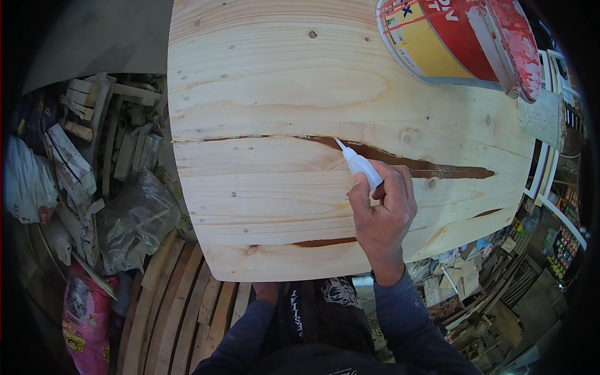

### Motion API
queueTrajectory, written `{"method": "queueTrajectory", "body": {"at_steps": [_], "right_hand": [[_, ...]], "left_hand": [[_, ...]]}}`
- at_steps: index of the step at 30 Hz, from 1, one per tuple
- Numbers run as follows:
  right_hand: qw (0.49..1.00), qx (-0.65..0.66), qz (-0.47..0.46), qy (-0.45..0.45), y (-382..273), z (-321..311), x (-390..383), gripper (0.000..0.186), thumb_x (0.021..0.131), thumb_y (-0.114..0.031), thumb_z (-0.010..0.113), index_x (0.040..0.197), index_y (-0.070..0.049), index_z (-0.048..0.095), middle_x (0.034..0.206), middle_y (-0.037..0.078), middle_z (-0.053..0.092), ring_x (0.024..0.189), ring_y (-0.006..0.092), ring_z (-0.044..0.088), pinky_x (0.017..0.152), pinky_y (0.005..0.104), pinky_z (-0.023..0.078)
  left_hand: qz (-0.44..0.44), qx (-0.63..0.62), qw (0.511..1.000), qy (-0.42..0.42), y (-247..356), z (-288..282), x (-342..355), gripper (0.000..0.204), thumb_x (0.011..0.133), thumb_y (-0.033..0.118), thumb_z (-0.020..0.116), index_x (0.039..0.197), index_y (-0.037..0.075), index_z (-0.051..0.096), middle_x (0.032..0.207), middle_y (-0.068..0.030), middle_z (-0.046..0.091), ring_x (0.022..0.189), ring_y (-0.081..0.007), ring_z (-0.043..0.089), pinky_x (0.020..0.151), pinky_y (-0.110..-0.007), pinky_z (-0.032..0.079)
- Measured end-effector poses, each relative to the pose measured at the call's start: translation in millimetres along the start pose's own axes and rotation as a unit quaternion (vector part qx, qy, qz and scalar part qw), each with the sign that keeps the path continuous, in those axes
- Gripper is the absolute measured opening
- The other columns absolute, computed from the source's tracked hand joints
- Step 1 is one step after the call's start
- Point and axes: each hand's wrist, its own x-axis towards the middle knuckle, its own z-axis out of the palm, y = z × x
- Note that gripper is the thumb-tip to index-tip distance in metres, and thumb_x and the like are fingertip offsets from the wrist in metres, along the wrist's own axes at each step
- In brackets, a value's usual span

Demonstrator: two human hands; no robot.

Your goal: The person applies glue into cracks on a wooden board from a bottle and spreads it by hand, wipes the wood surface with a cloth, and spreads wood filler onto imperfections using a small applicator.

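My right hand (pixel 384 225) grips a small white squeeze bottle (pixel 362 169) with a narrow nozzle. The nozzle tip touches or nearly touches the upper edge of a long, dark, split gap (pixel 462 171) in a pale wooden panel (pixel 262 87). Shorter dark openings (pixel 325 242) run along the panel lower down and to the right. My left hand (pixel 266 290) is mostly hidden under the panel's near edge, left of my body, so its fingers and anything they hold cannot be seen.
A red and yellow paint bucket (pixel 462 44) lies on its side at the panel's upper right. Scrap wood (pixel 75 162) and plastic bags (pixel 137 219) pile at the left, above curved boards (pixel 162 300) and a pink sack (pixel 87 312). White frames (pixel 544 175) and clutter stand at the right.
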Motion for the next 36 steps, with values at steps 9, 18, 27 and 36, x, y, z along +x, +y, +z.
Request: {"method": "queueTrajectory", "body": {"at_steps": [9,18,27,36], "right_hand": [[0.999,-0.046,0.018,-0.004,8,-12,-3,0.025,0.082,0.0,0.075,0.106,-0.001,0.068,0.088,0.01,0.063,0.064,0.0202,0.054,0.053,0.0327,0.045],[0.998,0.047,-0.025,-0.032,-32,23,4,0.027,0.081,0.0,0.076,0.106,-0.001,0.067,0.095,0.014,0.068,0.076,0.0269,0.064,0.057,0.0361,0.053],[0.998,0.035,-0.025,-0.039,-28,26,5,0.028,0.081,-0.001,0.075,0.108,0.001,0.067,0.093,0.015,0.066,0.076,0.0284,0.064,0.057,0.0375,0.053],[0.999,0.03,-0.01,-0.023,-27,20,7,0.025,0.082,-0.001,0.074,0.106,0.0,0.068,0.089,0.013,0.064,0.071,0.0254,0.061,0.056,0.0357,0.051]], "left_hand": [[-0.01,0.031,0.994,-0.102,6,-10,3,0.077,0.082,0.062,0.066,0.145,0.019,0.059,0.151,-0.0158,0.054,0.144,-0.0395,0.043,0.115,-0.065,0.03],[-0.074,-0.014,0.99,-0.119,-32,48,-13,0.068,0.098,0.053,0.056,0.153,0.014,0.049,0.16,-0.0128,0.044,0.15,-0.033,0.037,0.122,-0.053,0.026],[-0.054,-0.009,0.982,-0.18,-22,24,-5,0.091,0.08,0.068,0.066,0.156,0.022,0.045,0.163,-0.0147,0.04,0.152,-0.0401,0.031,0.119,-0.064,0.025],[-0.043,-0.018,0.998,-0.048,-40,61,-20,0.078,0.083,0.065,0.064,0.147,0.023,0.057,0.153,-0.0141,0.053,0.146,-0.0405,0.041,0.117,-0.067,0.028]]}}
